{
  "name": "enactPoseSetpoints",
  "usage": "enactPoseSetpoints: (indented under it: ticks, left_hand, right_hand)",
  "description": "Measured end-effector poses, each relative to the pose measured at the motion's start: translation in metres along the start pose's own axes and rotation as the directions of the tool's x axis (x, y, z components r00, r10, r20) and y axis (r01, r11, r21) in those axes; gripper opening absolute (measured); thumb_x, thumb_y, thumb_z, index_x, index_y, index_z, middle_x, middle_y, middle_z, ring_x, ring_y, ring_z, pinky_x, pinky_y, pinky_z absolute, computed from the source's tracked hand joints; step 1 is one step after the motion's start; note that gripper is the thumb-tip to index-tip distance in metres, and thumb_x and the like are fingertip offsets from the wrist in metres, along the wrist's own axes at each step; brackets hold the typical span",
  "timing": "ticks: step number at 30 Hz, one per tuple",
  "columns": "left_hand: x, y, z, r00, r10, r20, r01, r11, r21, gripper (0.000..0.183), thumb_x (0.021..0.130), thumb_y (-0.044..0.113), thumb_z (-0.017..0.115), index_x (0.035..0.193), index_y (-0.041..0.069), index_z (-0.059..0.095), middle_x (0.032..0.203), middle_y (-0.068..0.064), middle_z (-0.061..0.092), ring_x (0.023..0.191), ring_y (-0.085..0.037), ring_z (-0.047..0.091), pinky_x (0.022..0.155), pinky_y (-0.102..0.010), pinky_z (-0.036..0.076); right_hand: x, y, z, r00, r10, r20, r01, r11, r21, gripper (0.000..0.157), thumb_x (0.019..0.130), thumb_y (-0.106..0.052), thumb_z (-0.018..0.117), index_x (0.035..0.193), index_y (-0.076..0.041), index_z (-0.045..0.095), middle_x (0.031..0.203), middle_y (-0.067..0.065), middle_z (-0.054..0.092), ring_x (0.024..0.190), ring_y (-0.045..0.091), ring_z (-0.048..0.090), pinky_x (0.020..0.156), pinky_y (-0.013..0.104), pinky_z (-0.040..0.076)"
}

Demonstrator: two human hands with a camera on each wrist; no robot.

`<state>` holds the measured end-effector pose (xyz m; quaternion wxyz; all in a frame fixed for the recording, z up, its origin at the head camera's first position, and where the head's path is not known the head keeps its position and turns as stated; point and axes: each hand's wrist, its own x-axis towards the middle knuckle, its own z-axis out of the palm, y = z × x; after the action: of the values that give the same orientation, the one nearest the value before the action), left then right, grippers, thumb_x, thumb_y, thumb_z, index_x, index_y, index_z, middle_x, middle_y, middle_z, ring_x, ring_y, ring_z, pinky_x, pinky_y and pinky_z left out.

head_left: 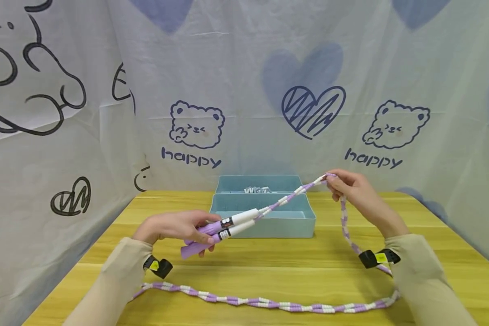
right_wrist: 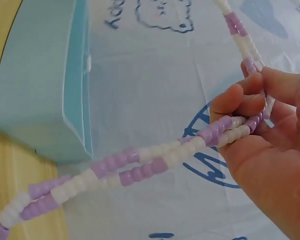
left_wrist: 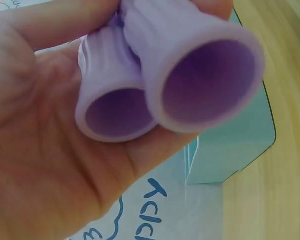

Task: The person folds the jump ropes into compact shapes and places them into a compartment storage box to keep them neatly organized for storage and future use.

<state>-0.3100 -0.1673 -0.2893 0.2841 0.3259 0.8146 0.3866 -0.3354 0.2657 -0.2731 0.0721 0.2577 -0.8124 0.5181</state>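
A beaded jump rope in purple and white has its two handles (head_left: 220, 228) side by side in my left hand (head_left: 183, 228), thumb and fingers gripping their purple ends. The left wrist view shows the hollow handle ends (left_wrist: 205, 85) close up. From the handles the doubled beaded cord (head_left: 289, 198) rises to the right. My right hand (head_left: 352, 186) pinches that cord between thumb and fingers, seen also in the right wrist view (right_wrist: 270, 115). Past the right hand the cord hangs down to the table, and a long stretch (head_left: 244, 300) lies along the near side.
Behind the handles stands a light blue box (head_left: 268, 226) with its lid up at the back. Something white and grey (head_left: 257, 190) shows at its rear. The wooden table (head_left: 268, 262) ends at a printed cloth (head_left: 248, 68) hanging behind and at the left.
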Motion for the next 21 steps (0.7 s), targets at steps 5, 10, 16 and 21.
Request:
enactPoseSetpoints:
  ticks: [5, 10, 16, 21]
  left_hand:
    - [0.000, 0.001, -0.001, 1.000, 0.005, -0.019, -0.005, 1.000, -0.001, 0.026, 0.096, 0.011, 0.063, 0.120, 0.008, 0.054, 0.099, -0.017, 0.066, 0.080, -0.033, 0.067, 0.073, -0.043, 0.056]
    - [0.000, 0.013, -0.009, 0.986, 0.016, -0.165, 0.004, 0.993, 0.118, 0.021, 0.095, 0.008, 0.061, 0.114, 0.006, 0.053, 0.094, -0.012, 0.065, 0.078, -0.030, 0.063, 0.067, -0.039, 0.054]
    - [0.009, 0.030, -0.020, 0.953, 0.007, -0.302, 0.051, 0.982, 0.184, 0.021, 0.096, 0.012, 0.061, 0.115, 0.008, 0.053, 0.100, -0.014, 0.060, 0.075, -0.028, 0.061, 0.065, -0.037, 0.054]
    - [0.022, 0.038, -0.024, 0.926, 0.007, -0.376, 0.050, 0.989, 0.142, 0.030, 0.097, 0.016, 0.062, 0.124, 0.007, 0.054, 0.100, -0.016, 0.061, 0.064, -0.025, 0.061, 0.052, -0.032, 0.052]
  right_hand:
    - [0.000, 0.000, -0.003, 0.999, 0.032, -0.003, -0.030, 0.960, 0.280, 0.036, 0.103, -0.028, 0.053, 0.117, 0.004, 0.060, 0.089, 0.006, 0.049, 0.079, 0.019, 0.047, 0.068, 0.026, 0.046]
    - [-0.001, -0.002, -0.005, 0.998, 0.060, -0.034, -0.034, 0.855, 0.517, 0.029, 0.102, -0.023, 0.055, 0.115, 0.001, 0.063, 0.084, 0.003, 0.051, 0.065, 0.012, 0.041, 0.054, 0.021, 0.036]
    - [-0.001, -0.006, -0.001, 0.984, 0.153, -0.092, -0.062, 0.776, 0.627, 0.031, 0.101, -0.027, 0.056, 0.117, -0.002, 0.063, 0.079, 0.001, 0.048, 0.060, 0.009, 0.040, 0.049, 0.017, 0.037]
    - [0.003, -0.008, 0.003, 0.976, 0.191, -0.101, -0.034, 0.600, 0.800, 0.029, 0.102, -0.020, 0.054, 0.123, -0.002, 0.062, 0.088, 0.006, 0.054, 0.068, 0.011, 0.046, 0.058, 0.019, 0.045]
